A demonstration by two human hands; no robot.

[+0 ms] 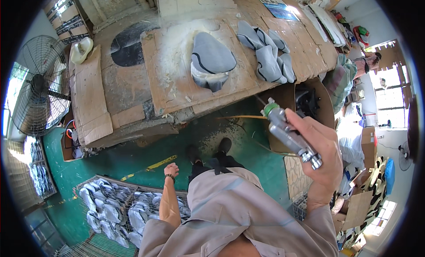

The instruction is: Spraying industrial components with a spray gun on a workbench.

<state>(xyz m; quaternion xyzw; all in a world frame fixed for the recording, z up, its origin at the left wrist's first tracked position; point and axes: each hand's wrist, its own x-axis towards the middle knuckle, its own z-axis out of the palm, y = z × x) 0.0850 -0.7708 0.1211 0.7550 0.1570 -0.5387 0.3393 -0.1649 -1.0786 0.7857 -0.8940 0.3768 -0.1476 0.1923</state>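
Observation:
My right hand [322,153] is raised beyond the bench's front edge, with its fingers wrapped round a metal spray gun [290,131] that has a green collar. The gun's thin tip points up and left, toward the bench. My left hand [171,169], with a bracelet at its wrist, hangs low over the floor; its fingers are curled in and nothing shows in them. On the bench a grey, rounded, saddle-shaped cover [211,54] with a black stripe lies over a whitish stack. To its right several similar grey covers [268,57] lie in a loose pile.
Cardboard [164,86] with whitish residue covers the bench. A large fan [40,84] stands at the left. Wire racks of grey pieces [104,208] sit low behind my left arm. An open cardboard box [325,102] with black things stands right of the bench. Another person [366,64] is far right.

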